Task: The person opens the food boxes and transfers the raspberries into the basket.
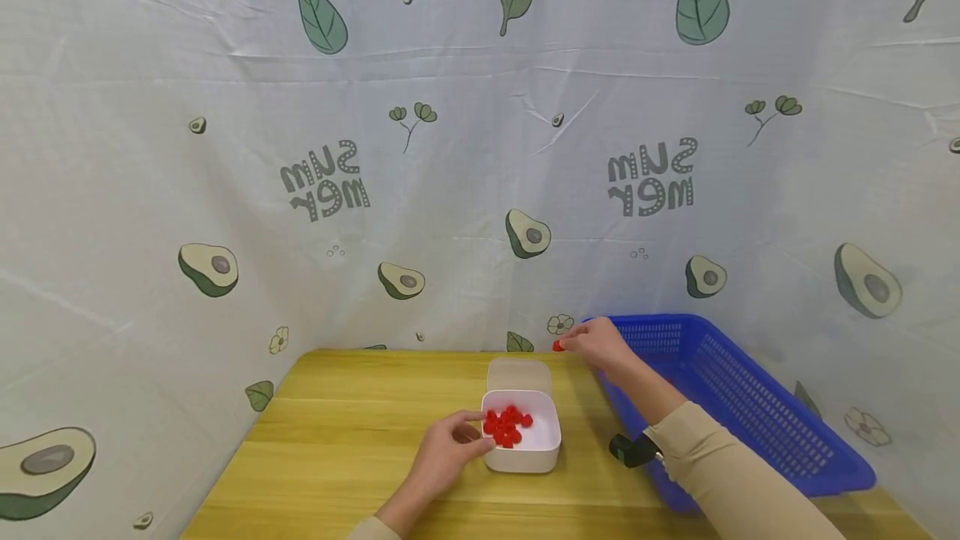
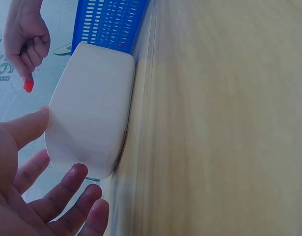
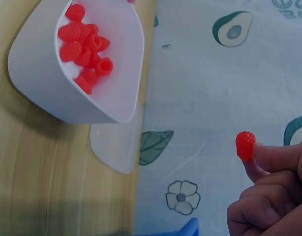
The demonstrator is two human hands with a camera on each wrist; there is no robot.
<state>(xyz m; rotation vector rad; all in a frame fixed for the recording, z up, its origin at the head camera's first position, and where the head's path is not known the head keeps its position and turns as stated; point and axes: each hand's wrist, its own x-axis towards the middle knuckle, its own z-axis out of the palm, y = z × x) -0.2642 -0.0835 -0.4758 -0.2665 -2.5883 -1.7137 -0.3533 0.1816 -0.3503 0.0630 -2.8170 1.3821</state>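
Note:
A white box (image 1: 522, 460) stands on the table with its lid (image 1: 519, 375) folded back behind it. Several red raspberries (image 3: 84, 56) lie heaped toward the left side inside. My left hand (image 1: 444, 450) is at the box's left side, thumb and fingers spread, the thumb at the wall in the left wrist view. Between thumb and forefinger, my right hand (image 1: 600, 343) pinches one raspberry (image 3: 245, 145), raised behind and to the right of the box, near the basket's far left corner. The other fingers of that hand are curled in.
A blue perforated basket (image 1: 772, 390) takes up the right side of the table; a small red spot shows inside it. The wooden table (image 1: 360, 423) backs onto a white curtain (image 1: 465, 190) printed with leaves and avocados. A black strap device (image 1: 633, 450) sits on the right wrist.

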